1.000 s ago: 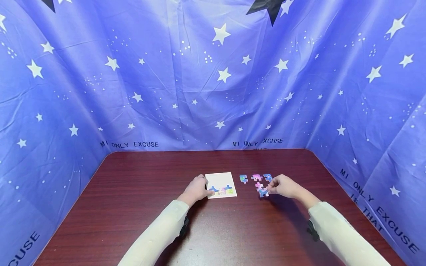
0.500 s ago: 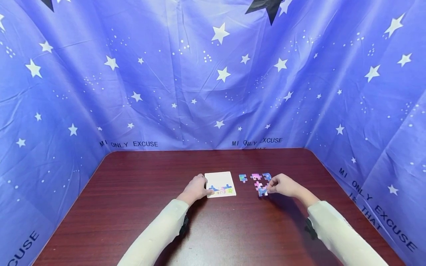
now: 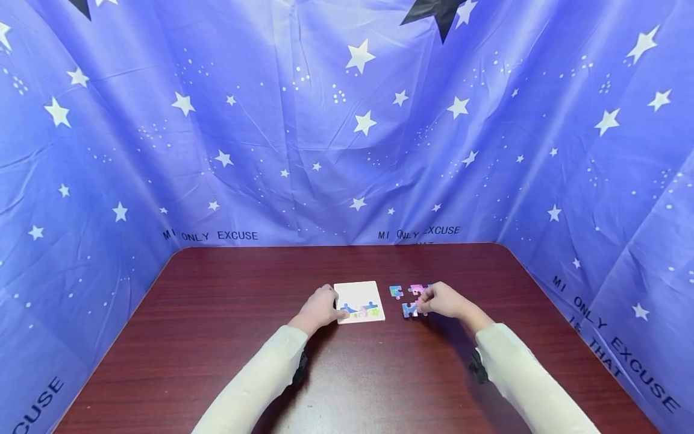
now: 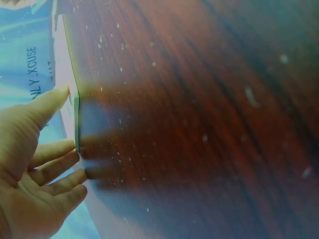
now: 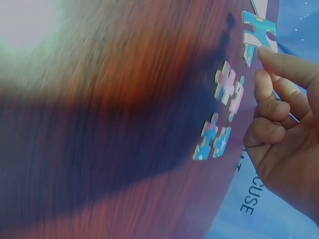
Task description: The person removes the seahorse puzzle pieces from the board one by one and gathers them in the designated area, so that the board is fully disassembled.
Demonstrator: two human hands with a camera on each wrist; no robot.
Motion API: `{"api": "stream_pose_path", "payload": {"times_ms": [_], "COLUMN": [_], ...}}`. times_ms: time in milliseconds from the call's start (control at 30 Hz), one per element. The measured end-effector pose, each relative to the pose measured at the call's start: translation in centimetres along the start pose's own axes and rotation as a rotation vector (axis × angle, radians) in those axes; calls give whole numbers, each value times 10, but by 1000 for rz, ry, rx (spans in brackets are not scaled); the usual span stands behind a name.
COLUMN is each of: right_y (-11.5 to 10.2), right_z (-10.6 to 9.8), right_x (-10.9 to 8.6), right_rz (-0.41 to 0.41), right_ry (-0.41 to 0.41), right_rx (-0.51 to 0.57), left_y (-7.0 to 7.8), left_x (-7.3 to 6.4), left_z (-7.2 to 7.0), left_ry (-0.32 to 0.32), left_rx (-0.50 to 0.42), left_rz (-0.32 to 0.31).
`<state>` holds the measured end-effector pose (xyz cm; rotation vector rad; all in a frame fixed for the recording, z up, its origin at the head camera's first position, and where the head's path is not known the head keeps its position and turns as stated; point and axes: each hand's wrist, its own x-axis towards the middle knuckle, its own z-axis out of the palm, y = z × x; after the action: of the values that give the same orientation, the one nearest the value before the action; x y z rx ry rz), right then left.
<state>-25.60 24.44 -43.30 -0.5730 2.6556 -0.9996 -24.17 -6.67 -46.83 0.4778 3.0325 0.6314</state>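
Note:
My left hand (image 3: 316, 308) grips the left edge of a square white puzzle board (image 3: 355, 294), its thumb on top and its other fingers at the side. Blue, pink and green puzzle pieces fill the board's near strip. To the right of the board, my right hand (image 3: 446, 300) pinches a blue-and-white puzzle piece (image 5: 260, 31) between thumb and forefinger, above the table. Loose pieces lie beyond and beneath this hand, among them a blue-green one (image 3: 396, 292) and a pink one (image 3: 416, 290). The right hand partly hides the others in the head view.
The dark red wood table (image 3: 217, 349) has rounded far corners. A blue cloth with white stars (image 3: 293, 120) hangs round its back and sides. In the right wrist view, several loose pieces lie close together, including a pink one (image 5: 226, 82).
My right hand has moved left toward the board with the blue-and-white puzzle piece, away from the loose pieces on the right. My left hand stays on the board.

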Motion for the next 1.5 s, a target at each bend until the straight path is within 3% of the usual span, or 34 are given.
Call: {"api": "stream_pose_path", "payload": {"times_ms": [800,1200,1500], "right_y": [-2,-5,-6], "right_z": [24,26,26], "right_x": [22,24,24], "right_rz": [101,138,99], "right_ry": [60,77,103], "right_rx": [13,-104,-225], "left_y": [1,0,-2], "left_x": [0,2,0], "left_z": [-1,0,-2], "left_ry": [-12,-11,-6], "left_rx": [-15,-7,-31], "left_rz": [-8,-3,6]}}
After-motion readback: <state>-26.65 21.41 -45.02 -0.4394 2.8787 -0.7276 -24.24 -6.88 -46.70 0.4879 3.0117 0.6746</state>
